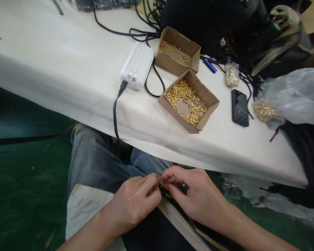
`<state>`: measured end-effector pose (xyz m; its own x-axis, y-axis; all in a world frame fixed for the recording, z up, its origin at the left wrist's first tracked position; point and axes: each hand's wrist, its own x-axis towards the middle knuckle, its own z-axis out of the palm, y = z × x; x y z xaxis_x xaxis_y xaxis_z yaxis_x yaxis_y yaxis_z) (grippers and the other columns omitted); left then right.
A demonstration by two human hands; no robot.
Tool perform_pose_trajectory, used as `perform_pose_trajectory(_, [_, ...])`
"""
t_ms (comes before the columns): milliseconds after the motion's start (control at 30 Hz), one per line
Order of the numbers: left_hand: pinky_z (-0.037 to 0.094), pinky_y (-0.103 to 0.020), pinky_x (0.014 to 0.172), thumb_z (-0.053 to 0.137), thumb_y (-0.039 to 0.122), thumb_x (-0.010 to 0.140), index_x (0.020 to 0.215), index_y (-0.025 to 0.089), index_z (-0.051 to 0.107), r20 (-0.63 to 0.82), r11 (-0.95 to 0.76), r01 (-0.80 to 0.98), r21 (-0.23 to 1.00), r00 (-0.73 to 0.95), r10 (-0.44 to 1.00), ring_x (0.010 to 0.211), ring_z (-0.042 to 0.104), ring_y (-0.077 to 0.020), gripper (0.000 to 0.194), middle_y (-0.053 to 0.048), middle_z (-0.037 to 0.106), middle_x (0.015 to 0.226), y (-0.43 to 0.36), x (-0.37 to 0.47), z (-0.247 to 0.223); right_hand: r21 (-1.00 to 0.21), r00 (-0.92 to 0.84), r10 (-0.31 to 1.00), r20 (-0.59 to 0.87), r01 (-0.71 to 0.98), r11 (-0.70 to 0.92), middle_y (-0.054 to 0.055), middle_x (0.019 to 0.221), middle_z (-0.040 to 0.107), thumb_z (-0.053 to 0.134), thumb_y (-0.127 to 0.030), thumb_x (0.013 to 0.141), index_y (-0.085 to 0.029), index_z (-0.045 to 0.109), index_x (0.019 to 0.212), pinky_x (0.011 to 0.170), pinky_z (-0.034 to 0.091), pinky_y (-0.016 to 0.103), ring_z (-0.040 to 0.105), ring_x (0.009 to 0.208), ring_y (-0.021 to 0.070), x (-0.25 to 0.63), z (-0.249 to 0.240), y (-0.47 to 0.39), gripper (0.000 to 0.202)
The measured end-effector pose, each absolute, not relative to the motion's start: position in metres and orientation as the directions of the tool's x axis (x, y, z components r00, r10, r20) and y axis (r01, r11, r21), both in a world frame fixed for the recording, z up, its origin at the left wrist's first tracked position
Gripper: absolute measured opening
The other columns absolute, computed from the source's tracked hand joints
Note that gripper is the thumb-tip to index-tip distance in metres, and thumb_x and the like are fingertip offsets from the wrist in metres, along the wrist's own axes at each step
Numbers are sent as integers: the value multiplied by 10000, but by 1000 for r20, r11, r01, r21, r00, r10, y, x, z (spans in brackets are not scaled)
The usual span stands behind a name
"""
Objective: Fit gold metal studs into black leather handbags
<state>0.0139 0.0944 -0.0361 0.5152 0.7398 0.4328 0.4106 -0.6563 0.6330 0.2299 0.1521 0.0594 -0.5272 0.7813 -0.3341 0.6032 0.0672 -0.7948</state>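
Observation:
My left hand (136, 204) and my right hand (196, 197) meet over my lap, below the table edge. Both pinch a black zipper tape (178, 190) with gold teeth (206, 237) that runs down to the lower right. A tiny gold piece sits between the fingertips at the spot where they touch; it is too small to make out. On the white table above, a near cardboard box (208, 96) holds several small gold metal parts (184, 99). A second cardboard box (183, 43) behind it holds fewer.
A white power bank (137, 64) with a black cable (115, 115) lies left of the boxes. A black phone (240, 107), a blue lighter (209, 66), two small bags of gold parts (231, 74) and a clear plastic bag (293, 94) lie at right. Green floor lies at left.

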Motion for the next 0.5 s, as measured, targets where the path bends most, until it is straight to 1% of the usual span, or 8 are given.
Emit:
perform_pose_trajectory(67, [563,-308,728,367,95,1164,1001,164,647,427,-652,408,638,517,742,881,678,-195,332,-125,720,1157,95,14,-36,-806,-476,800,-366,592,-17,-34,880,832,662,-140,1036,-260,749,1045,713,597,253,811,752,168,230,57,151,149])
perform_pose_trajectory(100, [562,-308,729,363,103,1170,1001,165,644,427,-652,406,640,518,741,884,678,-196,333,-125,723,1159,96,15,-36,-805,-467,805,-365,593,-22,-36,874,826,661,-139,1033,-261,742,1046,710,597,254,809,748,168,230,56,150,147])
perform_pose_trajectory(200, [548,-316,709,351,128,1185,1000,167,636,429,-655,398,643,521,738,865,664,-199,342,-125,725,1148,97,15,-34,-774,-489,813,-315,629,78,-35,873,799,640,-115,1026,-263,713,1031,716,566,263,788,751,165,231,56,148,165])
perform_pose_trajectory(300, [549,-328,699,357,138,1187,1001,167,635,421,-650,392,651,527,738,862,664,-209,336,-119,724,1119,98,15,-32,-750,-532,804,-265,638,175,-33,862,765,610,-90,1031,-263,674,1014,688,525,259,752,730,154,232,59,147,184])
perform_pose_trajectory(400, [570,-328,713,359,122,1180,992,165,634,428,-650,372,663,524,736,883,685,-215,336,-115,725,1093,99,16,-31,-738,-567,794,-222,629,243,-34,835,729,577,-86,1053,-265,652,1016,657,495,260,714,696,147,234,60,146,197])
perform_pose_trajectory(500, [597,-325,733,370,86,1163,984,159,634,443,-652,355,670,513,735,905,708,-216,327,-129,737,1117,99,17,-29,-728,-591,786,-182,618,296,-40,816,707,562,-79,1058,-267,637,1031,637,473,263,687,667,141,236,59,145,205])
